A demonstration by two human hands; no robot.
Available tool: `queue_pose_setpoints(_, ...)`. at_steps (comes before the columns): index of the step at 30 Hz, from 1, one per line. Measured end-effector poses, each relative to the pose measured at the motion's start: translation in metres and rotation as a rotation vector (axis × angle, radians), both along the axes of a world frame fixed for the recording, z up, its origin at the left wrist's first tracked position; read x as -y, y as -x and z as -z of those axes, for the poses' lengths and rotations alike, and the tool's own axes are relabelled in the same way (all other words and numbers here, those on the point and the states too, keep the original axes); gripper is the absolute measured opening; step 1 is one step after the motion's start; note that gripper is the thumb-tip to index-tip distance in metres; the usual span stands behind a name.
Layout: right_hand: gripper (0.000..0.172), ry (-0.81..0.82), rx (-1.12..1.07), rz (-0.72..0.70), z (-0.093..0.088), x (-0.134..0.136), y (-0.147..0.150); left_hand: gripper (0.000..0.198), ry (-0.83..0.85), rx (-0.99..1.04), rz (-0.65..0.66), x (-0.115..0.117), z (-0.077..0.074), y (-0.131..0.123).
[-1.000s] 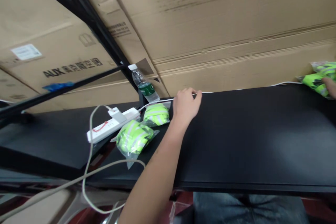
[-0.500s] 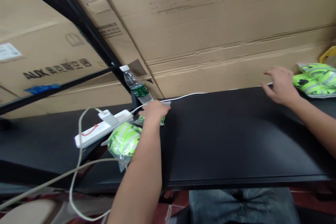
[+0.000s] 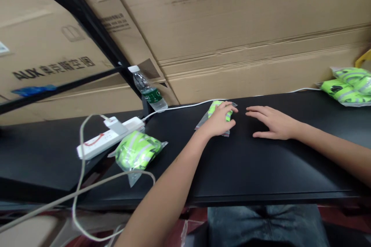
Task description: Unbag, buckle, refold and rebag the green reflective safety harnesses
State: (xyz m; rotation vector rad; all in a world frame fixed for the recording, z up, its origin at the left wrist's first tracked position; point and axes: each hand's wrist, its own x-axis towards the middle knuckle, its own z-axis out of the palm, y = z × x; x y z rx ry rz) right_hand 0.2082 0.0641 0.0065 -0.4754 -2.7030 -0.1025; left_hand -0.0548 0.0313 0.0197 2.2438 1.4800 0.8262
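Observation:
A small clear zip bag with a folded neon-yellow reflective vest (image 3: 213, 108) lies on the black table (image 3: 243, 170). My left hand (image 3: 219, 120) is over this bag with its fingers bent around it, hiding much of it. To the right, my right hand (image 3: 274, 123) hovers above the tabletop, thumb and fingers apart, holding nothing. Another bagged reflective vest (image 3: 136, 150), plumper, rests at the left beside my left forearm. At the far right, further bagged reflective vests (image 3: 348, 87) are piled against the cardboard.
A white power strip (image 3: 101, 141) with a plugged-in charger lies at the left. A water bottle (image 3: 152, 94) leans by the black metal frame (image 3: 116, 50). Cables run along the back and over the left front edge. Large cardboard boxes (image 3: 246, 19) form the back wall.
My left hand has moved right from near the bottle, bringing the small bagged vest to the table's middle. My right hand has come left, away from the piled bags.

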Motion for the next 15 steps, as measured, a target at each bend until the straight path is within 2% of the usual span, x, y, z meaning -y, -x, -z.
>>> queue_pose_setpoints(3, 0.063, -0.010, -0.002, -0.033, 0.001, 0.011, 0.013, 0.035, 0.011, 0.383, -0.059, -0.004, 0.001, -0.009)
queue_pose_setpoints(5, 0.061, -0.015, 0.016, -0.047, 0.001, 0.016, 0.018, 0.031, 0.003, 0.495, -0.048, -0.005, -0.002, -0.009)
queue_pose_setpoints(7, 0.060, 0.001, 0.028, -0.033, 0.002, 0.016, 0.019, 0.027, -0.057, 0.365, -0.094, -0.005, -0.006, -0.003)
queue_pose_setpoints(9, 0.057, 0.045, 0.045, 0.003, 0.002, 0.014, 0.017, 0.021, -0.055, 0.165, -0.265, -0.005, -0.008, 0.008)
queue_pose_setpoints(11, 0.054, 0.087, 0.075, 0.047, 0.003, 0.011, 0.015, 0.014, 0.048, 0.081, -0.427, -0.007, -0.007, 0.020)
queue_pose_setpoints(13, 0.054, 0.102, 0.086, 0.097, 0.003, 0.010, 0.014, 0.016, 0.160, 0.110, -0.464, -0.009, -0.003, 0.026)
queue_pose_setpoints(15, 0.058, 0.079, 0.058, 0.138, 0.002, 0.012, 0.015, 0.017, 0.207, 0.174, -0.424, -0.012, 0.004, 0.023)
